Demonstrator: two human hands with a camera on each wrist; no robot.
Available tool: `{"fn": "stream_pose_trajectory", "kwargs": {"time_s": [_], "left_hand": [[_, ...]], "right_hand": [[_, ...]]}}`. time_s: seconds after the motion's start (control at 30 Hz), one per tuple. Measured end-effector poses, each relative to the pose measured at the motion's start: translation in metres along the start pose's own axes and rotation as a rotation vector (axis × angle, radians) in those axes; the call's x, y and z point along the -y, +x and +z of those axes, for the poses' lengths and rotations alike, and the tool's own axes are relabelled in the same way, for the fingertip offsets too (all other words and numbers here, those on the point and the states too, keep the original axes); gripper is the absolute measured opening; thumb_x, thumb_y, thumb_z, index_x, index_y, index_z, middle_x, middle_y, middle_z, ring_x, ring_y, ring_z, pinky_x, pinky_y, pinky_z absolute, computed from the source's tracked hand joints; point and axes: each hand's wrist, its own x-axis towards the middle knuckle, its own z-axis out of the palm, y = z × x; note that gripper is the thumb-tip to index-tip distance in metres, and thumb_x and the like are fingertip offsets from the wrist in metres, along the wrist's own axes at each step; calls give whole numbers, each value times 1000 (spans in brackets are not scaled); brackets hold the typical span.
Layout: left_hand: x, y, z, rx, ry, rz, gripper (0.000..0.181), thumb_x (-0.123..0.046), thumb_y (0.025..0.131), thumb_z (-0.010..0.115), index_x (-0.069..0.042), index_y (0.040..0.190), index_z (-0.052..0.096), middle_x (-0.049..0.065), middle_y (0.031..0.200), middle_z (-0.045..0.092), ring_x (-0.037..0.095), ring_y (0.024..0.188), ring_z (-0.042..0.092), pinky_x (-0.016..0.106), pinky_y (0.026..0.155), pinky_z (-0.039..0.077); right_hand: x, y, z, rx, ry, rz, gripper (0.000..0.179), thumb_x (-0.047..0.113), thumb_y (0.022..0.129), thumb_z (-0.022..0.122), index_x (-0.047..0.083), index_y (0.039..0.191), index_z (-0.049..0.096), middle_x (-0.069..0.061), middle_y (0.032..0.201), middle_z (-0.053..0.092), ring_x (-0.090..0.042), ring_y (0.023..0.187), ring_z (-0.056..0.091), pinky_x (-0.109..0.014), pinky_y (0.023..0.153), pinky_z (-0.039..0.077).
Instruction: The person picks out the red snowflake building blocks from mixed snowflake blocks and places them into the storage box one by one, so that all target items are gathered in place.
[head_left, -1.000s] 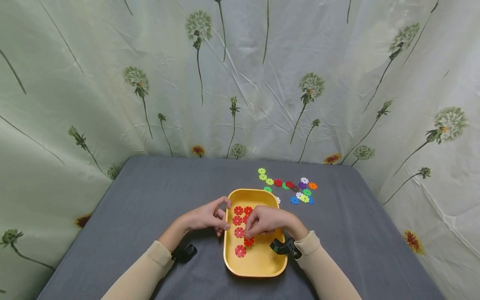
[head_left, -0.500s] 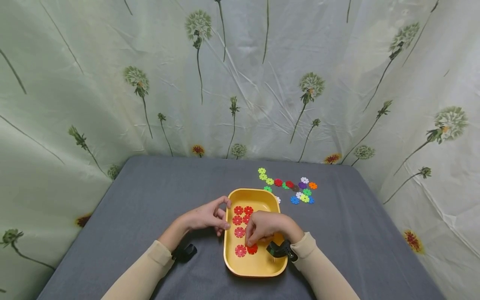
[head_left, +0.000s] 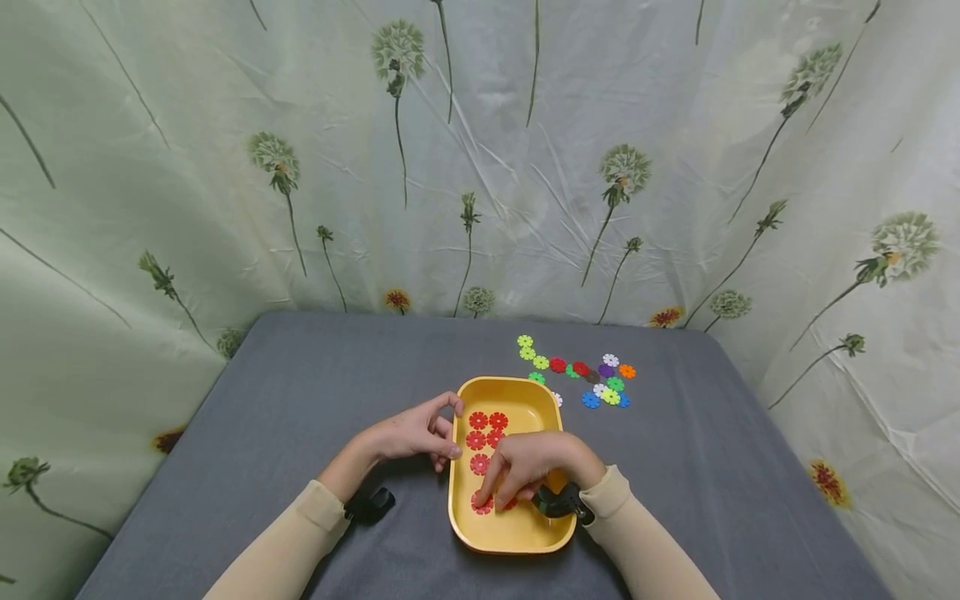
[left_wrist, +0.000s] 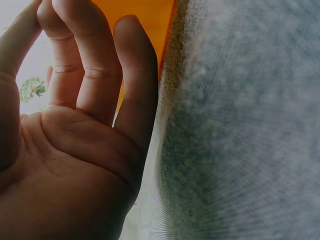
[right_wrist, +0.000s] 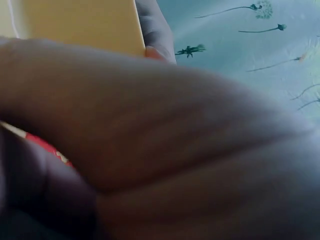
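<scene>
My left hand [head_left: 420,433] holds the left rim of the yellow tray [head_left: 513,546], thumb and index finger at the edge; in the left wrist view its bent fingers [left_wrist: 95,60] lie against the orange-looking tray wall [left_wrist: 142,20]. Inside the tray, my right hand [head_left: 532,462] reaches down with the index finger on a red snowflake disc [head_left: 482,504] at the lower left. Its thumb is at a second red snowflake disc [head_left: 511,505], mostly hidden by the hand. Several other red discs [head_left: 479,464] lie flat farther up the tray. Blurred skin fills most of the right wrist view.
Beyond the tray, several colourful snowflake discs [head_left: 581,369] lie on the grey cloth-covered table [head_left: 360,358]. A white curtain with a dandelion print [head_left: 525,167] hangs behind. Black wrist straps [head_left: 371,506] sit on both wrists.
The right hand has moved toward the near end of the tray, bringing a red disc beside the lower-left one. Its index finger now extends onto that left disc. The left hand stays put.
</scene>
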Motion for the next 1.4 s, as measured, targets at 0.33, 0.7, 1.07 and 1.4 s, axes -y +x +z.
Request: {"fn": "stream_pose_trajectory", "kwargs": {"time_s": [0.33, 0.7, 1.07, 1.4], "left_hand": [[-2, -1, 1, 6, -1, 5, 59, -10, 97, 76, 1, 134, 31, -1, 77, 71, 13, 65, 69, 28, 65, 59], [-4, -2, 2, 6, 3, -4, 59, -12, 97, 77, -2, 133, 32, 0, 78, 72, 13, 65, 69, 28, 66, 60], [0, 0, 2, -11, 5, -4, 58, -9, 96, 77, -2, 134, 33, 1, 80, 73, 14, 66, 69, 28, 66, 60], [-1, -2, 3, 1, 6, 24, 57, -7, 97, 75, 0, 133, 33, 2, 80, 72, 14, 65, 69, 28, 65, 60]], "right_hand": [[-2, 1, 0, -28, 14, -7, 18, 12, 97, 77, 17, 113, 84, -1, 65, 64, -8, 44, 47, -17, 45, 39], [0, -15, -16, -75, 94, -207, 29, 15, 100, 73, 6, 128, 77, 5, 58, 51, -9, 44, 38, -21, 45, 36], [-18, -65, -49, -464, 221, -313, 37, 13, 99, 74, 1, 134, 71, 5, 57, 47, -11, 44, 35, -22, 43, 36], [-34, -84, -66, -683, 363, -454, 36, 8, 101, 69, 24, 133, 74, 4, 56, 46, -17, 46, 34, -26, 42, 32]]}}
